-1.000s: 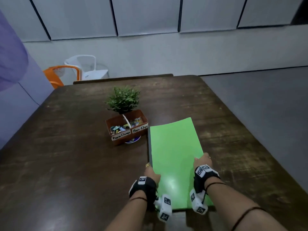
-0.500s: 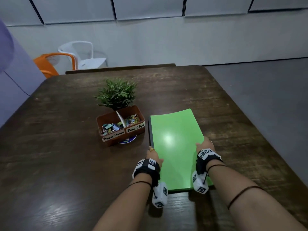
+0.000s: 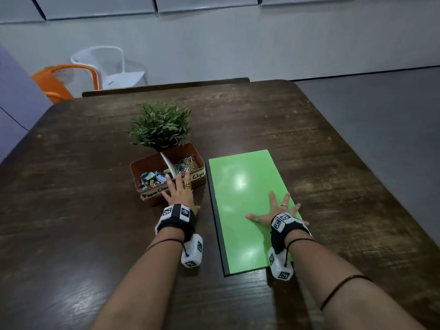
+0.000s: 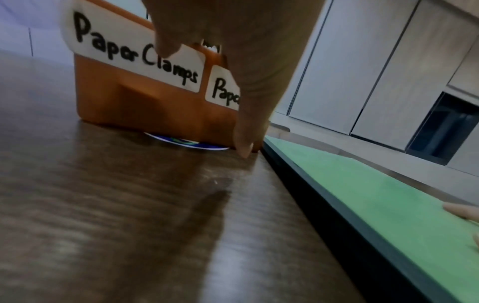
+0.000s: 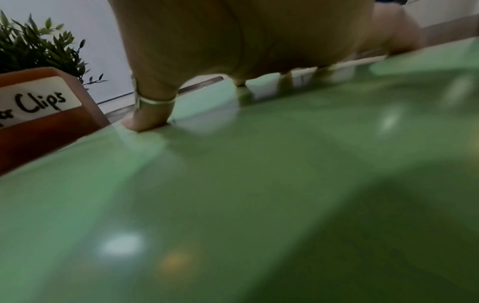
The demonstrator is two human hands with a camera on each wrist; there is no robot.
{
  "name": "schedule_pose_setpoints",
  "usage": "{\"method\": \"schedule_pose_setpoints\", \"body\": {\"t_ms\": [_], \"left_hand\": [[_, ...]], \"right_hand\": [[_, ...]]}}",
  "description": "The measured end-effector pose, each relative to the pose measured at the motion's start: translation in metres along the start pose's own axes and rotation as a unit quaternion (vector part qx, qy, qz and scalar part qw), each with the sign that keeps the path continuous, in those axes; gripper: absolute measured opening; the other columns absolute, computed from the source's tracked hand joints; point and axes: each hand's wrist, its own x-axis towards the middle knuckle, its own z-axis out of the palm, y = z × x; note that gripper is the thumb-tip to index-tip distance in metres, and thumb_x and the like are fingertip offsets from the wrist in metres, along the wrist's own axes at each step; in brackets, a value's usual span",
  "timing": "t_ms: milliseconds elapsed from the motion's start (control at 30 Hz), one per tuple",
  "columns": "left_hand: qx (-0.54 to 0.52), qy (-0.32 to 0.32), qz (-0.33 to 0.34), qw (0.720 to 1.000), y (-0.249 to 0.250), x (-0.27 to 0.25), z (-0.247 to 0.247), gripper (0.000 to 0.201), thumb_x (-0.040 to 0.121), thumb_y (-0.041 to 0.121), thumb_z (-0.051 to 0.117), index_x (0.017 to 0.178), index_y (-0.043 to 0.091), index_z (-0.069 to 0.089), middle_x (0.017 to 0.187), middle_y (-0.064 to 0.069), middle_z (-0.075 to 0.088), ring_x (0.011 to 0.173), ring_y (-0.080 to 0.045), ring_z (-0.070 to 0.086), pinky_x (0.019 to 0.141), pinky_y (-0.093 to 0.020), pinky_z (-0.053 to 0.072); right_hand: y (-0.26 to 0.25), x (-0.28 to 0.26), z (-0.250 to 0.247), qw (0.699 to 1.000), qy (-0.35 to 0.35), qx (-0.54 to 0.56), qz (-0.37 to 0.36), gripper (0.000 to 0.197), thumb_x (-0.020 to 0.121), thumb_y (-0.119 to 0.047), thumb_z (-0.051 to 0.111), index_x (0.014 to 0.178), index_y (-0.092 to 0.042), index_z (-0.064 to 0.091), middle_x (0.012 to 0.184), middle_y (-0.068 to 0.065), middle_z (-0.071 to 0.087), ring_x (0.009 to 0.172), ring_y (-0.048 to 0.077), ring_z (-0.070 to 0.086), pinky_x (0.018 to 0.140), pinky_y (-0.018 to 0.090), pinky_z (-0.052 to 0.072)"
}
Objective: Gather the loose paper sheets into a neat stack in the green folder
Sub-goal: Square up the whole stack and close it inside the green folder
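Observation:
The green folder (image 3: 242, 201) lies closed and flat on the dark wooden table, its dark spine along the left side. No loose paper sheets show in any view. My right hand (image 3: 277, 210) rests on the folder's near right part with fingers spread flat; in the right wrist view the fingertips (image 5: 145, 123) press the green cover (image 5: 233, 184). My left hand (image 3: 177, 189) is off the folder, fingers straight, over the front of the brown organiser box (image 3: 152, 163). In the left wrist view the left hand (image 4: 233, 61) hangs in front of the box's labels.
The brown box (image 4: 134, 98) holds paper clamps and coloured paper clips, with a small green plant (image 3: 160, 126) behind it. It stands just left of the folder (image 4: 376, 194). White and orange chairs (image 3: 78, 72) stand beyond the table's far edge. The table's right edge runs near the folder.
Both hands have let go of the folder's near sides. The right hand now lies flat on the cover; the left hand has moved left and forward to the brown box.

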Motion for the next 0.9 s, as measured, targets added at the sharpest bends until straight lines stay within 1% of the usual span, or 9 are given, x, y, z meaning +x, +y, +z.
{"method": "schedule_pose_setpoints", "body": {"t_ms": [133, 233, 300, 367, 433, 533, 667, 800, 900], "left_hand": [[-0.004, 0.008, 0.031, 0.999, -0.01, -0.002, -0.004, 0.102, 0.077, 0.022, 0.073, 0.149, 0.024, 0.0, 0.154, -0.006, 0.003, 0.142, -0.037, -0.011, 0.114, -0.057, 0.008], [0.048, 0.002, 0.043, 0.998, -0.011, -0.013, -0.002, 0.112, 0.076, 0.045, 0.07, 0.147, 0.024, -0.014, 0.155, -0.009, -0.014, 0.139, -0.04, -0.02, 0.113, -0.057, 0.0], [0.068, -0.013, 0.106, 0.992, -0.003, -0.024, 0.009, 0.113, 0.074, 0.066, 0.058, 0.142, 0.031, -0.025, 0.149, -0.009, -0.035, 0.134, -0.039, -0.032, 0.109, -0.058, -0.01], [0.09, -0.08, 0.212, 0.97, 0.012, -0.038, 0.024, 0.109, 0.07, 0.078, 0.047, 0.139, 0.038, -0.027, 0.142, -0.006, -0.044, 0.131, -0.034, -0.038, 0.107, -0.055, -0.018], [0.119, -0.171, 0.273, 0.939, 0.027, -0.049, 0.038, 0.105, 0.07, 0.08, 0.045, 0.142, 0.039, -0.019, 0.146, -0.003, -0.037, 0.138, -0.029, -0.029, 0.11, -0.053, -0.015], [0.135, -0.224, 0.267, 0.928, 0.037, -0.05, 0.044, 0.103, 0.072, 0.072, 0.054, 0.146, 0.037, -0.009, 0.154, -0.002, -0.023, 0.144, -0.024, -0.014, 0.112, -0.05, -0.009], [0.167, -0.244, 0.256, 0.921, 0.043, -0.05, 0.034, 0.103, 0.075, 0.064, 0.06, 0.147, 0.035, -0.008, 0.155, -0.004, -0.021, 0.144, -0.025, -0.012, 0.112, -0.056, -0.006], [0.181, -0.241, 0.224, 0.927, 0.049, -0.064, 0.031, 0.093, 0.083, 0.06, 0.052, 0.146, 0.035, -0.011, 0.154, -0.005, -0.025, 0.143, -0.029, -0.016, 0.111, -0.06, -0.007], [0.161, -0.232, 0.217, 0.934, 0.035, -0.102, 0.025, 0.087, 0.084, 0.069, 0.038, 0.143, 0.039, -0.018, 0.149, -0.004, -0.033, 0.14, -0.031, -0.023, 0.11, -0.063, -0.006]], "right_hand": [[-0.001, 0.001, 0.003, 1.0, -0.007, 0.012, -0.01, 0.128, 0.042, -0.095, 0.048, 0.141, -0.049, -0.018, 0.152, 0.001, -0.032, 0.14, 0.043, -0.016, 0.103, 0.072, 0.016], [-0.004, 0.0, 0.005, 1.0, -0.009, 0.015, -0.011, 0.128, 0.042, -0.095, 0.047, 0.14, -0.049, -0.019, 0.151, 0.002, -0.033, 0.14, 0.044, -0.017, 0.104, 0.071, 0.017], [-0.006, -0.002, 0.004, 1.0, -0.012, 0.012, -0.008, 0.127, 0.043, -0.095, 0.047, 0.14, -0.049, -0.02, 0.151, 0.003, -0.033, 0.14, 0.044, -0.017, 0.104, 0.071, 0.016], [-0.01, -0.003, 0.004, 1.0, -0.013, 0.011, -0.006, 0.126, 0.044, -0.095, 0.046, 0.14, -0.048, -0.02, 0.151, 0.002, -0.034, 0.14, 0.043, -0.017, 0.104, 0.071, 0.016], [-0.013, -0.004, 0.003, 1.0, -0.01, 0.009, -0.004, 0.125, 0.044, -0.095, 0.046, 0.14, -0.048, -0.02, 0.151, 0.002, -0.033, 0.14, 0.043, -0.016, 0.104, 0.071, 0.016], [-0.014, -0.004, 0.004, 1.0, -0.005, 0.006, -0.009, 0.124, 0.046, -0.095, 0.046, 0.141, -0.048, -0.018, 0.152, 0.002, -0.031, 0.141, 0.042, -0.015, 0.103, 0.071, 0.017], [-0.012, -0.006, 0.004, 1.0, -0.004, -0.003, -0.014, 0.123, 0.047, -0.095, 0.045, 0.141, -0.047, -0.017, 0.153, 0.002, -0.029, 0.141, 0.041, -0.013, 0.103, 0.069, 0.018], [-0.008, -0.007, -0.005, 0.999, -0.034, -0.001, -0.026, 0.113, 0.058, -0.091, 0.041, 0.143, -0.045, -0.016, 0.153, 0.002, -0.03, 0.141, 0.042, -0.015, 0.108, 0.066, 0.015], [0.012, -0.018, 0.003, 0.999, -0.021, 0.008, -0.046, 0.097, 0.071, -0.085, 0.034, 0.145, -0.043, -0.013, 0.154, 0.003, -0.027, 0.14, 0.041, -0.02, 0.112, 0.063, 0.008]]}}
